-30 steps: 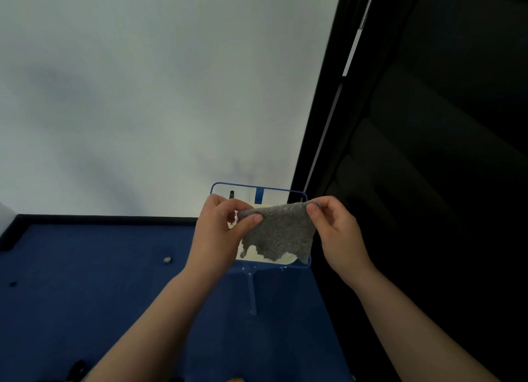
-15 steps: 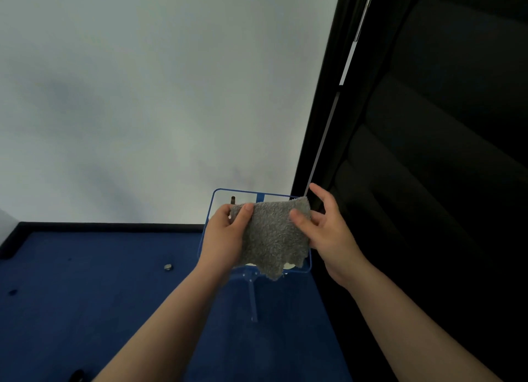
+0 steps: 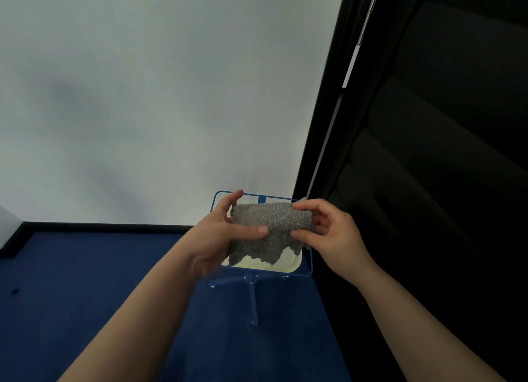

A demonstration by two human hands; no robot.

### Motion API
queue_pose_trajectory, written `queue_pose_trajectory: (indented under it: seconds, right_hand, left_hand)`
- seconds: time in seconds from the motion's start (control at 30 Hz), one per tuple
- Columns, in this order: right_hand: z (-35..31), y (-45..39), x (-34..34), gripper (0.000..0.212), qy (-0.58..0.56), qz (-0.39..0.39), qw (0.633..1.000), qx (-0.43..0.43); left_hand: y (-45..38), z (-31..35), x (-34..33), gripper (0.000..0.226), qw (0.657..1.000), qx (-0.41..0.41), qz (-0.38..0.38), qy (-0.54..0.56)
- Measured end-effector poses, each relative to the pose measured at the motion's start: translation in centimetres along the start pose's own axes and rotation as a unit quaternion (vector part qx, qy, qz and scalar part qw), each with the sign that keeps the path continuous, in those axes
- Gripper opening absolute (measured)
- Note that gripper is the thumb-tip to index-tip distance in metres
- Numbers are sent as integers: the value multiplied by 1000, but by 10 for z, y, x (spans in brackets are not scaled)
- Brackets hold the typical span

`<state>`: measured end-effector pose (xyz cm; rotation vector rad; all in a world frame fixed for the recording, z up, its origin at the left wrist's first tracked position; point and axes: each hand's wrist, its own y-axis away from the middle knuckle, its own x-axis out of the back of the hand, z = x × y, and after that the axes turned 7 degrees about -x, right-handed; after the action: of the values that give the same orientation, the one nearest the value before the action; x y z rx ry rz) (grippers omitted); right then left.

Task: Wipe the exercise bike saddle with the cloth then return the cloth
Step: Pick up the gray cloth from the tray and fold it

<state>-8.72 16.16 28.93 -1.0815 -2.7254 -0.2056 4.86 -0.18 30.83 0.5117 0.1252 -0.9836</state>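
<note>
A grey fuzzy cloth (image 3: 268, 233) is held between both hands, folded over at its top edge, its ragged lower edge hanging free. My left hand (image 3: 220, 236) grips its left side with the thumb across the front. My right hand (image 3: 334, 238) pinches its right side between thumb and fingers. Right behind and below the cloth is a blue wire-frame tray (image 3: 310, 267) on a thin blue stand, with a pale surface inside. No exercise bike saddle is in view.
A white wall (image 3: 157, 96) fills the upper left, with a black skirting above blue carpet (image 3: 85, 296). A dark panelled surface with a black frame (image 3: 428, 153) takes up the right side. The stand's blue post (image 3: 253, 301) reaches the floor.
The cloth went from spread out between the hands to folded over at the top. My right hand shifted from an open palm on it to a pinch at its right edge.
</note>
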Motion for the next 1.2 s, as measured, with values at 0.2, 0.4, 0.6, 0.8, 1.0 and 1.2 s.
queue_pose_trajectory:
  seconds: [0.2, 0.4, 0.6, 0.8, 1.0, 1.2]
  right_hand:
    - [3, -5, 3, 14, 26, -11, 999, -23]
    - [-1, -6, 4, 20, -72, -59, 993, -70]
    - [-7, -10, -3, 33, -178, -39, 980, -76]
    - [-8, -12, -19, 36, -169, -1, 981, -90]
    - [-1, -16, -36, 42, -329, 65, 929, -154]
    - [-3, -17, -37, 28, -333, 62, 931, -138]
  left_hand:
    - [2, 1, 1, 74, 972, -58, -68, -217]
    - [-6, 4, 1, 23, 923, -151, -37, -352]
    - [-6, 2, -3, 13, 950, -160, 11, -267]
    - [-4, -12, -6, 12, 969, -168, 78, -165]
    - [3, -24, -2, 10, 988, -100, 76, -93]
    - [8, -19, 10, 14, 993, -85, 29, -81]
